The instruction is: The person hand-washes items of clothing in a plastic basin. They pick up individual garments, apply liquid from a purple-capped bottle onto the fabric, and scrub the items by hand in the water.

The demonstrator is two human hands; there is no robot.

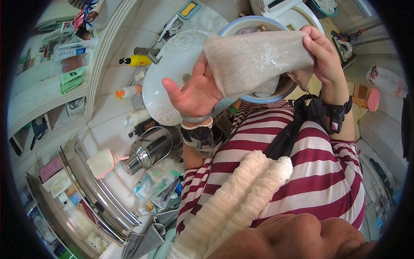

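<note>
Tiled wall (103, 112), crowded shelf (64, 101). Flowered sink (168, 82) stood left; basin (235, 27) beside it held more fabric (267, 88). Cloth (241, 64) stretched above basin. Left hand (196, 96) backed one end, thumb spread, my other fingers partly hidden; right hand (326, 56) pinched the opposite end. Probably held so to bare its white streaks (270, 56).

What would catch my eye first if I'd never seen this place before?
Probably the grey-beige cloth with white smears at upper center, gripped by the right hand while the left hand is open at its other end. Next come the bold red-and-white striped clothing below it and the flower-patterned sink to its left.
</note>
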